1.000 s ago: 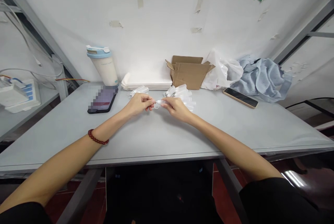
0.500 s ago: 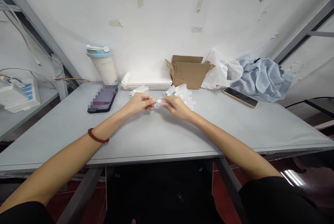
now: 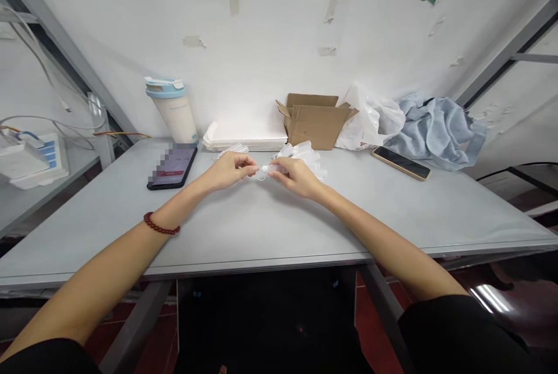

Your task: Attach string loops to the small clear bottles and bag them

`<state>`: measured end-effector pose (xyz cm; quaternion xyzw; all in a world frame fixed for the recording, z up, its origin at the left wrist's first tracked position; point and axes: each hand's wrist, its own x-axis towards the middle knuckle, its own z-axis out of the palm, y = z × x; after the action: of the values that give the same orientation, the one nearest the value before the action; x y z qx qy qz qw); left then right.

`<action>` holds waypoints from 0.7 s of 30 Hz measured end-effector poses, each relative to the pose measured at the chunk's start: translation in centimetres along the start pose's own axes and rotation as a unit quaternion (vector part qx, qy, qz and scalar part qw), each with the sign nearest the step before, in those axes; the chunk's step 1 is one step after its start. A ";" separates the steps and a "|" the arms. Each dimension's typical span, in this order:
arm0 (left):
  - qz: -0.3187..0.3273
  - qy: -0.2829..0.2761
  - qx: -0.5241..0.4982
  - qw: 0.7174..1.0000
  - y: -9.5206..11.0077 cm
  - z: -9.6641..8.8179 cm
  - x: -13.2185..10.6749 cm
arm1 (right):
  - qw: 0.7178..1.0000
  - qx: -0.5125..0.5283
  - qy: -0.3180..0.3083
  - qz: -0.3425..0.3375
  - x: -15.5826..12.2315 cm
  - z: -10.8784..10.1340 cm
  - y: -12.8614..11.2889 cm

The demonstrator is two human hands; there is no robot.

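Above the far middle of the grey table [image 3: 261, 229], just in front of the pile of clear tubes [image 3: 305, 153], the left hand [image 3: 229, 169] and right hand [image 3: 296, 176] are meeting, each pinching an end of a small clear plastic piece [image 3: 263, 172], which is likely needing steady, in-line fingertip pressure.

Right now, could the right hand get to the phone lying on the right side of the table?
Probably yes: only bare table lies between the right hand and the phone, though it is pinching a small clear piece.
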<state>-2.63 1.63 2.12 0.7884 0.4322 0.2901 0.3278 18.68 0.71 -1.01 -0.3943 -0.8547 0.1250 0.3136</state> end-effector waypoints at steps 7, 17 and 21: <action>0.008 0.155 0.180 0.971 -1.3 -3.5 0.5 | 0.992 -0.102 0.081 0.000 0.4 -1.0 1.9; 0.053 0.107 0.431 0.895 -3.9 -4.2 1.1 | 0.973 -0.229 -0.001 -0.022 0.6 -1.5 2.3; 0.037 0.088 0.489 0.867 -4.3 -4.4 1.1 | 0.967 -0.247 -0.048 -0.026 0.4 -1.9 1.2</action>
<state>-7.48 5.57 1.70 0.8344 0.5163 0.1218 -0.1497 20.40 1.79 0.06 -0.4307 -0.8831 -0.0796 0.1680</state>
